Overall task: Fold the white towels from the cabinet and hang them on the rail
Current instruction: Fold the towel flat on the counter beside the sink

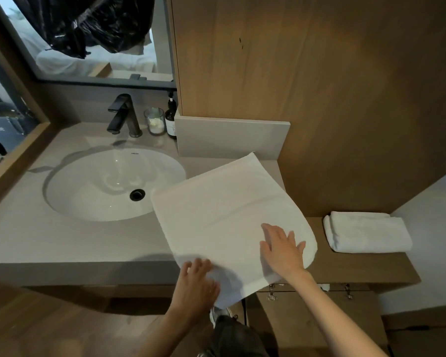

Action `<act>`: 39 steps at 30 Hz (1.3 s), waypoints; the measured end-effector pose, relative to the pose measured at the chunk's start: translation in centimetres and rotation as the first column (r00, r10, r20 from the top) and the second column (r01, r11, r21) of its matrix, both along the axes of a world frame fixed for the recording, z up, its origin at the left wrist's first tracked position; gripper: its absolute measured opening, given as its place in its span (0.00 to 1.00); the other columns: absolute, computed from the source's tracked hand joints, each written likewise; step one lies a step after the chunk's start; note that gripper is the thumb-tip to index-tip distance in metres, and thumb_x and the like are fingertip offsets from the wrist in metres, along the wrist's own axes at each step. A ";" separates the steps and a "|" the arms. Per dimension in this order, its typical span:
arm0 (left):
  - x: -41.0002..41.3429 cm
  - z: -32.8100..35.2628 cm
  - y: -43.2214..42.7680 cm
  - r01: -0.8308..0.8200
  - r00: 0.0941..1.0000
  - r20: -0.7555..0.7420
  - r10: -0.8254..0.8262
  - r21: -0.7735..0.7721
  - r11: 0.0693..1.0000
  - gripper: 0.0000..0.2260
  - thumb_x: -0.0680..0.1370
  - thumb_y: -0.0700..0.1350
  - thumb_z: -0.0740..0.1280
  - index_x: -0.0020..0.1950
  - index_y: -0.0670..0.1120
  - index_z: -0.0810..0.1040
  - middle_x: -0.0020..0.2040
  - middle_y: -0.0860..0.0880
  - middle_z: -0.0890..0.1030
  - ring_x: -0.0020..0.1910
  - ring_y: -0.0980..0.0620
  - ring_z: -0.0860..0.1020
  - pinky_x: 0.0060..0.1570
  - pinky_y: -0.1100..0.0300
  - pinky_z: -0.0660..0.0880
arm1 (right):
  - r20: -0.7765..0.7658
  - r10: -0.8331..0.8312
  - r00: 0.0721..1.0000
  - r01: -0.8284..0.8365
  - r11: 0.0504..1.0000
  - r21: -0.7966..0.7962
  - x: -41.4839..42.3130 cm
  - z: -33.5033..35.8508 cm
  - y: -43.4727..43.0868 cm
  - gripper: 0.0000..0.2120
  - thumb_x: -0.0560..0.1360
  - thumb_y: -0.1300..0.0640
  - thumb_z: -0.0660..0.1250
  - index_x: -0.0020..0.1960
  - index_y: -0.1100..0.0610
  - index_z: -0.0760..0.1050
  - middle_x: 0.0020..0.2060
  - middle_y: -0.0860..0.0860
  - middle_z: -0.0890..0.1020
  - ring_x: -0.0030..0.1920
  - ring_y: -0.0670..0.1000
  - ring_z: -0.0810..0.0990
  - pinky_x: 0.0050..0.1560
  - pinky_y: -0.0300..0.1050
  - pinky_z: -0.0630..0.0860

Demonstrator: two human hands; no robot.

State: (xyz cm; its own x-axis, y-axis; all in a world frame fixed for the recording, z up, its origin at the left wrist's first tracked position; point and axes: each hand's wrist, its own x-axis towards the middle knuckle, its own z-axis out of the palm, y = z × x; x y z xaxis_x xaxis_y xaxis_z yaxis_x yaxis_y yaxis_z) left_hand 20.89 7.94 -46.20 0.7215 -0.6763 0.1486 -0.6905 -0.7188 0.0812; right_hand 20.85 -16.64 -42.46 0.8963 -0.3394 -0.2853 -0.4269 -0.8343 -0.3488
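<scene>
— Where does the flat towel (224,210) lie?

— Spread on the desk (62,240), just right of the sink (101,186). Its left edge runs close along the basin's rim, its far corner reaches almost to the low grey upstand (229,137), and its near corner hangs over the desk's front edge.

— And the hands?

— The right hand (281,251) lies flat on the towel near its rounded right edge, fingers straight and spread wide, holding nothing. The left hand (197,279) sits on the near-left corner, at the desk's front edge; its fingers look bent (that part is blurred), so I cannot tell whether it pinches the cloth or only presses on it.

— What about the other towel?

— A folded towel (366,231) rests on the lower wooden ledge (358,264) to the right, apart from the flat one, with bare wood between them.

— Any open room?

— Bare desk in front of the sink, left of the towel. The faucet (124,115), a glass (155,121) and a dark bottle (171,122) stand at the back, well apart from the hands. The wooden wall panel (319,73) closes the far right.
</scene>
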 end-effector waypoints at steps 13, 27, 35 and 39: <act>13.4 2.0 -5.4 -0.111 0.983 -0.157 0.094 -0.098 0.989 0.18 0.80 0.48 0.55 0.65 0.51 0.78 0.66 0.45 0.76 0.64 0.40 0.75 0.63 0.42 0.69 | -0.102 0.027 0.994 -0.022 0.998 0.058 3.6 0.3 -1.2 0.28 0.75 0.45 0.60 0.73 0.44 0.56 0.74 0.47 0.52 0.75 0.69 0.41 0.70 0.73 0.44; 8.2 1.0 -2.0 -0.166 0.986 -0.061 0.158 -0.184 0.969 0.10 0.75 0.52 0.59 0.52 0.55 0.77 0.46 0.55 0.75 0.45 0.52 0.75 0.52 0.56 0.68 | -0.112 0.423 0.899 -0.423 0.906 0.032 9.7 2.0 -3.8 0.29 0.77 0.63 0.62 0.73 0.41 0.61 0.78 0.42 0.53 0.78 0.56 0.44 0.74 0.65 0.39; 10.9 1.8 -6.5 -0.474 0.866 -0.254 0.431 -0.142 0.869 0.22 0.81 0.51 0.49 0.70 0.45 0.70 0.71 0.44 0.70 0.70 0.41 0.69 0.67 0.40 0.64 | 0.329 0.320 0.888 -0.322 0.945 -0.052 13.0 -1.7 3.4 0.18 0.76 0.58 0.60 0.64 0.53 0.75 0.64 0.52 0.77 0.65 0.56 0.75 0.69 0.57 0.67; 12.3 0.0 -7.5 -0.469 0.844 -0.285 0.455 0.020 0.883 0.25 0.81 0.56 0.49 0.77 0.50 0.59 0.77 0.48 0.59 0.77 0.42 0.55 0.71 0.33 0.51 | 0.147 0.456 0.878 -0.421 0.880 -0.219 12.3 -3.9 3.9 0.25 0.79 0.45 0.50 0.75 0.45 0.63 0.76 0.49 0.63 0.75 0.55 0.62 0.74 0.60 0.57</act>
State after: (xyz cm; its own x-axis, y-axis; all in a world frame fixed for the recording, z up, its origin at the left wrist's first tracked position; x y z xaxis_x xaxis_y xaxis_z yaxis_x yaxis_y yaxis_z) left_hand 33.17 0.41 -46.16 0.9649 -0.2513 -0.0767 -0.2239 -0.9392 0.2602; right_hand 33.12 -12.74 -46.38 0.9949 0.0730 -0.0696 0.0564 -0.9746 -0.2166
